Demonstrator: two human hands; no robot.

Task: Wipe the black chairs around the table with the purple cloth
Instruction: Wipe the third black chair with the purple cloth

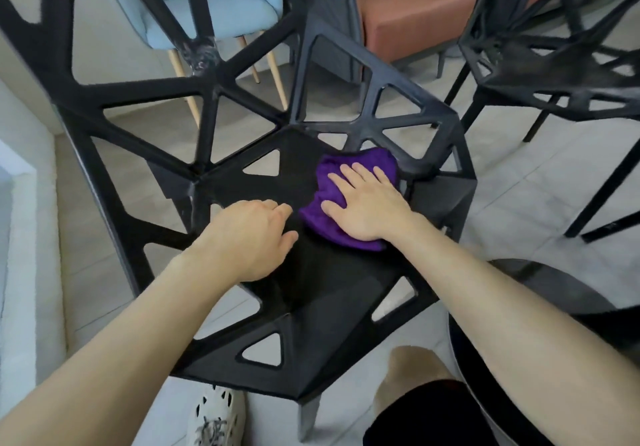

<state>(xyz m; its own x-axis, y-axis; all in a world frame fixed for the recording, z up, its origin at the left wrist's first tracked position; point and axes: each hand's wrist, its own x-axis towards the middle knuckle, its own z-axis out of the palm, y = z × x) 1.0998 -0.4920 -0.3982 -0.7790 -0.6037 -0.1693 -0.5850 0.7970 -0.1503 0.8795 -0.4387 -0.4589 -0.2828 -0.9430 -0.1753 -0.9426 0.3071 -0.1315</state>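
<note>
The right hand (pixel 367 206) lies flat on the purple cloth (pixel 365 158), fingers straight and spread, pressing it down without grasping it. The cloth sits bunched on the seat of the nearest black chair (pixel 332 293), toward the seat's far right corner, just below the open triangular lattice of the backrest. The left hand (pixel 249 237) rests on the same seat just beside the cloth, its fingers loosely curled and grasping nothing. Both bare forearms reach in from the bottom edge.

1 more black chair (pixel 540 64) of the same lattice design stands at upper right on the pale tiled floor (pixel 519 175). A round dark desk (pixel 571 293) edges in at lower right. Behind are a light blue chair (pixel 214 5) with wooden legs and a brown leather seat (pixel 415 12). A white perforated shoe (pixel 214 414) shows at the bottom.
</note>
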